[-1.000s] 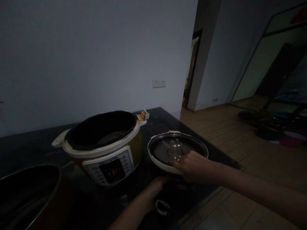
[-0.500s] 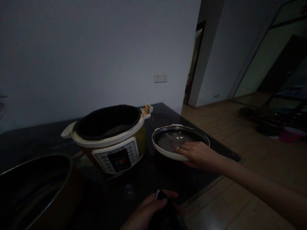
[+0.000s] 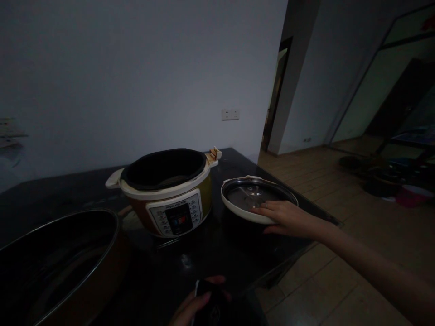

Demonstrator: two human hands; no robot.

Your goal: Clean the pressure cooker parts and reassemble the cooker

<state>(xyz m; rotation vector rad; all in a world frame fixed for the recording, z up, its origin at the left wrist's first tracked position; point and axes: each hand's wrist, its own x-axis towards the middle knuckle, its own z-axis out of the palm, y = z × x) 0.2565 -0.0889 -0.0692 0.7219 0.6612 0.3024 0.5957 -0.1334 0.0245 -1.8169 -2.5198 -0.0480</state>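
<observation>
My right hand [image 3: 283, 217] lies on the near rim of the lid [image 3: 243, 199], fingers over its inner face; whether I'm pinching it, I can't tell. The upturned lid is just ahead and left of that hand, near the right edge of the worktop [image 3: 231, 253]. Pressing hard on this rim could tip it, I judge; a rightward shove might send it off. My left hand [image 3: 192, 307] is closed round a dark thing [image 3: 215, 305], which a loose grip could drop. Left of my right hand, past the lid, the cooker [image 3: 170, 197] stands open, dark inside. Farther left, the pan [image 3: 113, 260] is open too, contents unclear.
</observation>
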